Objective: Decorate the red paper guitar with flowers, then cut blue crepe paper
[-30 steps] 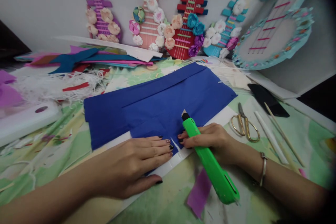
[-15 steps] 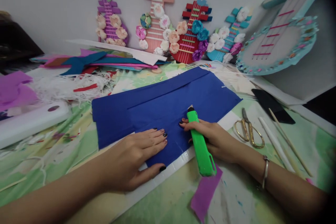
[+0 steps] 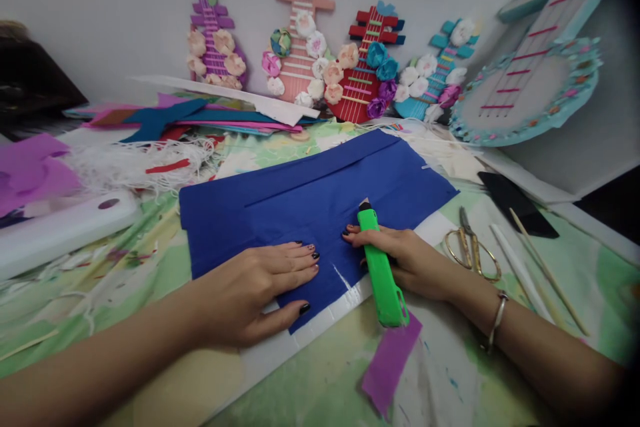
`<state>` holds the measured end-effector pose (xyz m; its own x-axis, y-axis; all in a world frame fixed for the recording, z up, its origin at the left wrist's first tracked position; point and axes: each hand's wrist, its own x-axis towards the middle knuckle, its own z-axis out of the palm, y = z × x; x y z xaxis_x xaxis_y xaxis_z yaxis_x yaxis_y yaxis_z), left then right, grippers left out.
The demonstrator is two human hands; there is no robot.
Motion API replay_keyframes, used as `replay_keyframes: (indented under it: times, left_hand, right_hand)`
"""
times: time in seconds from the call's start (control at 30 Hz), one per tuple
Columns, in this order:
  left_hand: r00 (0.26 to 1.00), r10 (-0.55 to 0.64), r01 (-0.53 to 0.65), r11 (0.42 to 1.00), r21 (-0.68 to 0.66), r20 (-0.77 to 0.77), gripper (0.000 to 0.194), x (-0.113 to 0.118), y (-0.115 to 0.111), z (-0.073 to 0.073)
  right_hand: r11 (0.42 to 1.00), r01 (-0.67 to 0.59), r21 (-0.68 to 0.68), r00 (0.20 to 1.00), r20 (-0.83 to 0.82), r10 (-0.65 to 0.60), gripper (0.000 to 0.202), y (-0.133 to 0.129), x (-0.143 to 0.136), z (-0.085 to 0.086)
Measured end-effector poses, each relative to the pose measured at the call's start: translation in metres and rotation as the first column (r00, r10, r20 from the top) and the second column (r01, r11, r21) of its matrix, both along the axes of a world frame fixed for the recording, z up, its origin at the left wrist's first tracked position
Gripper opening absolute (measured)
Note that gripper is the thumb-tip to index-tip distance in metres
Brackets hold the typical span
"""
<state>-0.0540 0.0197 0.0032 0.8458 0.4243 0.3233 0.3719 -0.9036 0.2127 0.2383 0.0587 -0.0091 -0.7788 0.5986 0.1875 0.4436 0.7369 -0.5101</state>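
- the broad, dark blue, thin sheet [image 3: 300,207] lies in the middle of the table [image 3: 310,390], partly over a flat white piece [image 3: 295,347]; this piece perhaps gives it a firm backing.
- the left hand [image 3: 250,290] is laid palm down on the near part of the sheet. its grip is flat and clamped on nothing, the thumb a little apart; this seems chosen to press the sheet smooth and steady.
- the right hand [image 3: 425,263] has its grip closed around the bright green plastic cutter [image 3: 381,283], while fingertips touch the sheet. probably the cutter is held this way so the fingers can help with flattening.
- the blade end points away from the person, above the sheet, so it is turned away from both hands.
- a shiny clear band [image 3: 347,290] is at the near edge, between the hands; it looks like tape, but i cannot be sure.
- the gold-handled metal scissors [image 3: 467,243] lie to the right, probably for easy reach, and the purple strip [image 3: 393,363] lies just below the cutter.
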Motion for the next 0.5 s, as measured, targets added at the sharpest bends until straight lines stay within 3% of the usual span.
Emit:
replay_keyframes:
  times: [0.5]
  left_hand:
    - [0.999, -0.045, 0.046, 0.997, -0.065, 0.018, 0.041, -0.0054, 0.0044, -0.0013]
  right_hand:
    - [0.999, -0.030, 0.017, 1.000, -0.007, 0.030, 0.038, 0.0045, 0.0014, 0.0001]
